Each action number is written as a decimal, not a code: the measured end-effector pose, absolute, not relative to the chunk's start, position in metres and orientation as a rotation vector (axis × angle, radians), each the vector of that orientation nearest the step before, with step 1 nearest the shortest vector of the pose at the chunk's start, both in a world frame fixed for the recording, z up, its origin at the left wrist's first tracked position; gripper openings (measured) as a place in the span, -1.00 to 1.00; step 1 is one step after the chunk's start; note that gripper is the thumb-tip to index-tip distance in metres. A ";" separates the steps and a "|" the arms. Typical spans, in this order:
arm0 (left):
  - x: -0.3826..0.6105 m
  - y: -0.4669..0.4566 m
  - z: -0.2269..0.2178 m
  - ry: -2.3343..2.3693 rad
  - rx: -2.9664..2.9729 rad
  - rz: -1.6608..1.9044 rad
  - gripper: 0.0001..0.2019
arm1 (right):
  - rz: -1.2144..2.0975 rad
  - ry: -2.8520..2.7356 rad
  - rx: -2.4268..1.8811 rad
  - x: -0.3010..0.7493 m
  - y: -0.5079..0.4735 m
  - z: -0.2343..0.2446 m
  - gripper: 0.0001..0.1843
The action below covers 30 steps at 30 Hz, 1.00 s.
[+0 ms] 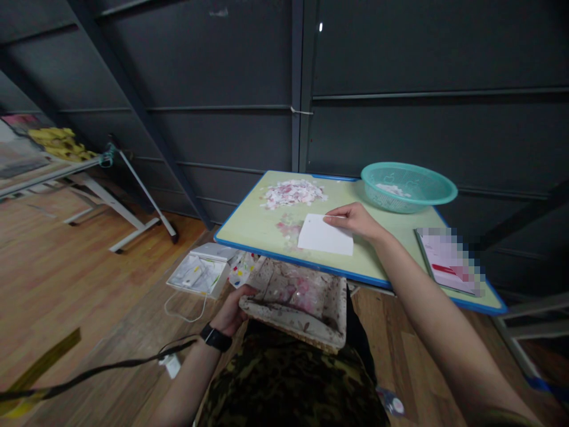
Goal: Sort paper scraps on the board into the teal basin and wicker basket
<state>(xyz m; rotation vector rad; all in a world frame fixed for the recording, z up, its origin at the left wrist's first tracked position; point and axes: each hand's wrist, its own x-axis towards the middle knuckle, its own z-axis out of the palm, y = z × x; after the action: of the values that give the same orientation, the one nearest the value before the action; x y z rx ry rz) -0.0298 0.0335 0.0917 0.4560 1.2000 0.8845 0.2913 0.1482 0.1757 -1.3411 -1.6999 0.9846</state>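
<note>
My left hand point(235, 309) grips the left side of a stained whitish tray point(291, 320), held against the near edge of the table. Inside the tray lies pinkish, wet-looking material point(302, 292). Over the tabletop, my right hand point(354, 219) pinches a white card point(326, 235) between thumb and fingers. The card stands tilted on the pale yellow-green table point(242, 218), beside a wet pinkish smear point(288, 228). A heap of small white and pink pieces point(296, 193) sits farther back.
A teal plastic basket point(409, 187) with some white pieces stands at the back right. A tablet-like device point(448, 264) lies on the right. On the floor at left are an open white box point(200, 273) and a cable point(189, 318). A dark strap point(111, 363) crosses lower left.
</note>
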 end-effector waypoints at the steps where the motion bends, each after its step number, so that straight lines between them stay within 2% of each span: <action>1: -0.030 0.034 0.091 1.194 0.460 0.878 -0.88 | 1.002 -1.721 -1.337 0.291 0.147 0.176 -0.51; 6: -0.030 0.035 0.088 1.183 0.477 0.863 -0.88 | 1.140 -1.735 -1.312 0.288 0.144 0.178 -0.50; 11: -0.030 0.035 0.088 1.195 0.475 0.871 -0.89 | 1.077 -1.633 -1.360 0.290 0.144 0.182 -0.49; 16: -0.030 0.036 0.090 1.208 0.427 0.879 -0.84 | 1.084 -1.795 -1.321 0.289 0.144 0.178 -0.52; 23: -0.028 0.035 0.091 1.179 0.433 0.905 -0.84 | 1.360 -1.858 -1.218 0.287 0.139 0.180 -0.54; 30: -0.029 0.035 0.092 1.193 0.438 0.900 -0.84 | 1.206 -1.641 -1.316 0.295 0.142 0.184 -0.55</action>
<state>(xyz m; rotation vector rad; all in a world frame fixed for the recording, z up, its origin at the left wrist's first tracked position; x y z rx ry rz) -0.0293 0.0353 0.0921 0.4379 1.1933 0.9000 0.2951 0.1422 0.1844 -1.3161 -1.6405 1.2062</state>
